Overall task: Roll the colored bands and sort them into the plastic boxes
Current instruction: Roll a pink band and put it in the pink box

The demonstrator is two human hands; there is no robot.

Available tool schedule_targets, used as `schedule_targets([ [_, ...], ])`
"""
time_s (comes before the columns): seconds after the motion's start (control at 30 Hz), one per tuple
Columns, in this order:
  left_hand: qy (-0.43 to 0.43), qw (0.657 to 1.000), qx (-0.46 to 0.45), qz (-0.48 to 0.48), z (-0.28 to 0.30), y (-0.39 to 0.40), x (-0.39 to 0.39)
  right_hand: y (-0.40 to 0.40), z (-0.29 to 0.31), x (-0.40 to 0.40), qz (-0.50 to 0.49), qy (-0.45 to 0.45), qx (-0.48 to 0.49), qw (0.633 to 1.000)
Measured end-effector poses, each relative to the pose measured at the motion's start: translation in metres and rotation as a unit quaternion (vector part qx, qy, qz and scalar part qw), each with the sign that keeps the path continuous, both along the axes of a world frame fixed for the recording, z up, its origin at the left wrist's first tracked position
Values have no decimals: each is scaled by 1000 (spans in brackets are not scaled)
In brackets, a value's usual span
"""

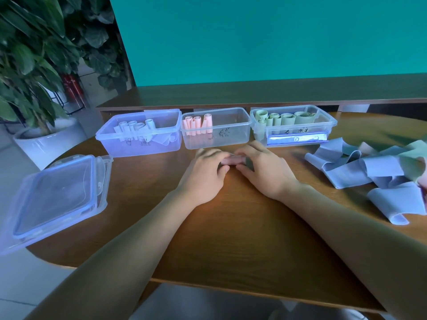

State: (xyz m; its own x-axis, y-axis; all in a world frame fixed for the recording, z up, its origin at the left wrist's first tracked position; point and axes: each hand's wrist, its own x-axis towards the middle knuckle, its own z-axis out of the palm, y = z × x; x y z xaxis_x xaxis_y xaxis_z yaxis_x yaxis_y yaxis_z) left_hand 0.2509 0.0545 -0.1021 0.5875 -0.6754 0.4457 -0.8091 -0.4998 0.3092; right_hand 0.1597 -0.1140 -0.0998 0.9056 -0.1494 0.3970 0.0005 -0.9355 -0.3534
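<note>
- While both hands curl over it, a pink roll (231, 160) lies on the table (231, 227).
- Left hand (203, 174) and right hand (265, 172) each pinch an end.

Three boxes (216, 129) stand in a row, blocking the far side of the counter (231, 227). Lids (57, 197) lie on the left. A band pile (374, 167) fills the right. Bare wood stays open in the middle and near the front edge.
</note>
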Motion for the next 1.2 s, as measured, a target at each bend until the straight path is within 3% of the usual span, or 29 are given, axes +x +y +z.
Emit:
schedule_targets([
  [0.37, -24, 999, -38, 2, 2, -11, 11, -9, 0, 15, -27, 28, 10, 999],
  [0.7, 22, 1000, -17, -6, 1, -25, 33, -17, 0, 35, -48, 64, 15, 997],
  [1.0, 20, 1000, -9, -11, 3, -32, 39, -22, -1, 45, -43, 77, -47, 995],
  [1.1, 4, 1000, 9, -3, 5, -30, 37, -23, -2, 44, -26, 58, 4, 998],
  [1.2, 11, 1000, -9, 9, 7, -27, 34, -24, 0, 40, 24, -8, 144, 989],
])
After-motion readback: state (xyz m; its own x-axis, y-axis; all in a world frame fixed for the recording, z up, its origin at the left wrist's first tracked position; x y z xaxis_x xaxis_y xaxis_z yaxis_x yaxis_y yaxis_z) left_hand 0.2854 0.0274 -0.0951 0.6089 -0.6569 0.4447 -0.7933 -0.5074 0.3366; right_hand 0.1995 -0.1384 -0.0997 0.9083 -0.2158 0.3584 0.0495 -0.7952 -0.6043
